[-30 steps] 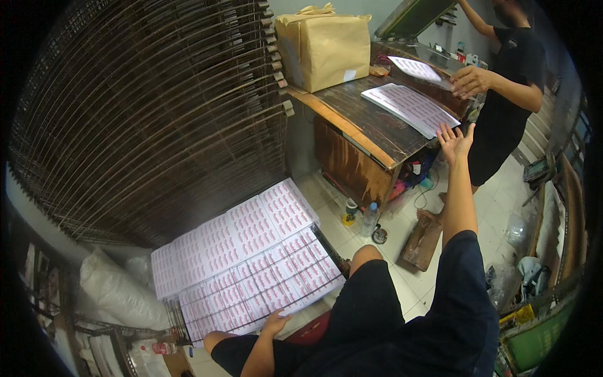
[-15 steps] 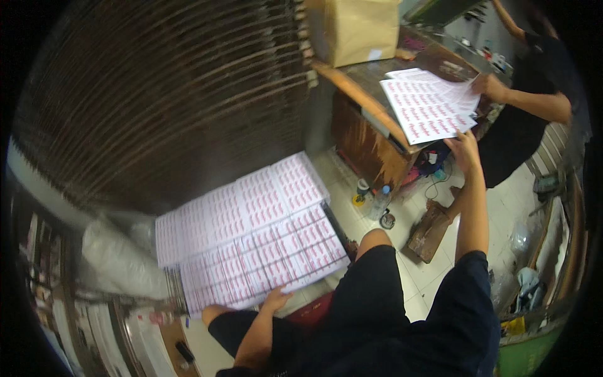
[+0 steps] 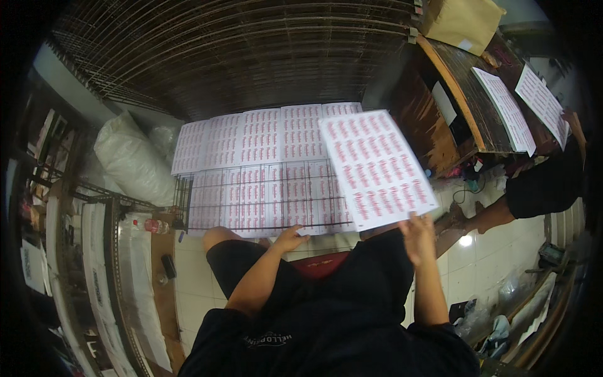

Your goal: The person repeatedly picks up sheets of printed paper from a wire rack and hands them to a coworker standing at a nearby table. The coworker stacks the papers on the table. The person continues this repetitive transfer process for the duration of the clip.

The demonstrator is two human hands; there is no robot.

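My right hand (image 3: pixel 418 237) grips the near edge of a white sheet (image 3: pixel 380 169) printed with rows of red lettering. That sheet is tilted above the right end of a wire drying rack shelf, which carries two rows of similar printed sheets (image 3: pixel 260 135). Dark wires cross over the nearer row. At the shelf's near edge, my left hand (image 3: pixel 291 239) has its fingers closed around the rim; part of the grip is hidden. Two more printed sheets (image 3: pixel 504 110) (image 3: pixel 542 103) are at the wooden table on the right, the farther one beside a co-worker's arm.
Raised wire shelves (image 3: pixel 239 50) tower behind the sheets. A wooden table (image 3: pixel 452 69) with a brown paper-wrapped package (image 3: pixel 463 22) stands at right, a co-worker's leg (image 3: pixel 493 217) near it. A white plastic bundle (image 3: pixel 132 154) and a side shelf (image 3: pixel 113 264) stand left.
My right hand has drawn one sheet from the table leftward, over the rack. The view has turned right and the co-worker's sheets now lie apart. My left hand stays at the rack's near edge.
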